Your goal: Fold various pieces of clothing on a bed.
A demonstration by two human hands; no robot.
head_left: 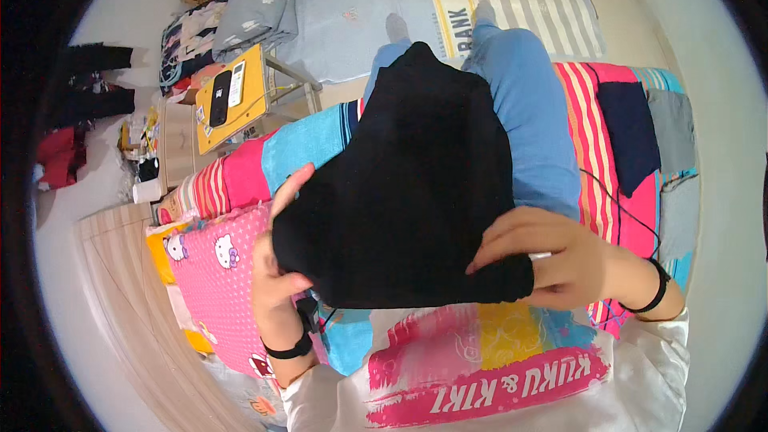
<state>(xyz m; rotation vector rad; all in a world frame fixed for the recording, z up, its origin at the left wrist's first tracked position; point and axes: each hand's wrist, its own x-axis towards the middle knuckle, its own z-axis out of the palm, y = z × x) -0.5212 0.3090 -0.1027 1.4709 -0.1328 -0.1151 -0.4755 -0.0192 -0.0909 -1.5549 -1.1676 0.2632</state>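
A black garment point(408, 192) hangs between my hands over my lap, its far end narrowing to a point between my knees. Its exact kind cannot be made out. My left hand point(280, 256) grips its left edge, with the thumb on the near side and a finger stretched along the upper edge; the other fingers go behind the cloth. At the near right corner, my right hand point(540, 256) pinches the cloth, its fingers on top and part of the fabric bunched inside the grip.
A striped multicolour cover point(304, 152) lies under me. Folded dark navy point(629, 136) and grey clothes point(672, 132) rest at the right. A pink patterned cushion point(220, 288) is beside my left arm. Further left stands a small yellow table point(248, 100) holding a black case point(219, 100). A thin cable point(620, 200) runs at right.
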